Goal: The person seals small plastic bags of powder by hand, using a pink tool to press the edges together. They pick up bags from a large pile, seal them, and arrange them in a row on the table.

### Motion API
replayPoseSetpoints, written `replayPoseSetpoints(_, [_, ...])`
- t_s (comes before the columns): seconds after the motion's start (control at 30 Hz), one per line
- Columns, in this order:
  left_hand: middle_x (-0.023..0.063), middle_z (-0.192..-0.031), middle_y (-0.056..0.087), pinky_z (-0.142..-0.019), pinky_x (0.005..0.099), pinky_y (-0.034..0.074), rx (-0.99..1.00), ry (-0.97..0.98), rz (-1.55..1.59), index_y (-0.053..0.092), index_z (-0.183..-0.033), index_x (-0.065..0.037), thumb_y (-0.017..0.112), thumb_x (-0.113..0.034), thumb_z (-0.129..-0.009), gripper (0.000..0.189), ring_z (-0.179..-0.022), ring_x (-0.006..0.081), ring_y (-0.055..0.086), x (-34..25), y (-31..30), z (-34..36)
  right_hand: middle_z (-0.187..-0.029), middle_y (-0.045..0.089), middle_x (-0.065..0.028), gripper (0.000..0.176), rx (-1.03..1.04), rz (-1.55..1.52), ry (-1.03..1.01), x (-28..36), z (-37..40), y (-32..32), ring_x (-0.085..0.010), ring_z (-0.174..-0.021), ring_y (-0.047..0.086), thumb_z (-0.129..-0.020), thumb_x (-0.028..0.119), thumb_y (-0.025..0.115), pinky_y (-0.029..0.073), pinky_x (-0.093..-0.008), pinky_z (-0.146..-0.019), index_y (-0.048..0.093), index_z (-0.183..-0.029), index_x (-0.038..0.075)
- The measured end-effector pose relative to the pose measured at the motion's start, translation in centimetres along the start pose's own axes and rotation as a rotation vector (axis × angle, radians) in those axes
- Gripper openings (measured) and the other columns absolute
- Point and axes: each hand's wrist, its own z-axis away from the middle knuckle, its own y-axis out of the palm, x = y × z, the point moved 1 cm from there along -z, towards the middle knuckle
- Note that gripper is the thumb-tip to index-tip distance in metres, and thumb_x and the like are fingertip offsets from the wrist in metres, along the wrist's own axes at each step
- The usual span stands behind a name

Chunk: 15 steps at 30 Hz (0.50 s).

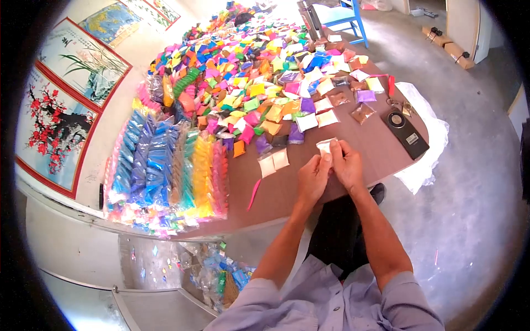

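Both my hands meet over the near edge of the brown table [381, 149]. My left hand [312, 177] and my right hand [346, 163] pinch the same small white packet [325, 144] between their fingertips, held just above the tabletop. Two more pale packets [273, 162] lie flat on the table a little left of my left hand. Behind them spreads a big heap of small coloured packets [248, 71] in pink, yellow, orange, green, blue and purple.
A black pocket scale [406, 133] lies right of my hands, with keys [398, 105] behind it. Rows of bagged blue, green, yellow and pink packets [165, 165] line the left. A blue chair [342, 16] stands beyond. Framed pictures [55, 121] lean on the left.
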Motion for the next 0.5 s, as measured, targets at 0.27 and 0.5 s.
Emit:
replayPoseSetpoints(0.27, [0.0020, -0.070, 0.063, -0.060, 0.0307, 0.047, -0.032, 0.071, 0.022, 0.067, -0.087, 0.000, 0.053, -0.035, -0.114, 0.046, -0.065, 0.0101, 0.057, 1.5, 1.3, -0.5, -0.066, 0.059, -0.0143, 0.037, 0.002, 0.024, -0.008, -0.1, -0.1, -0.3, -0.0125, -0.062, 0.054, -0.106, 0.030, 0.063, 0.049, -0.0385, -0.061, 0.065, -0.087, -0.001])
replayPoseSetpoints(0.5, [-0.0010, -0.071, 0.060, -0.058, 0.0273, 0.045, -0.075, -0.001, 0.137, 0.066, -0.084, -0.003, 0.055, -0.034, -0.113, 0.044, -0.064, 0.0071, 0.055, 1.9, 1.3, -1.0, -0.070, 0.065, -0.0157, 0.036, 0.003, -0.007, 0.005, -0.5, -0.4, -0.3, -0.0225, -0.060, 0.064, -0.104, 0.031, 0.065, 0.051, -0.0406, -0.061, 0.065, -0.087, 0.000])
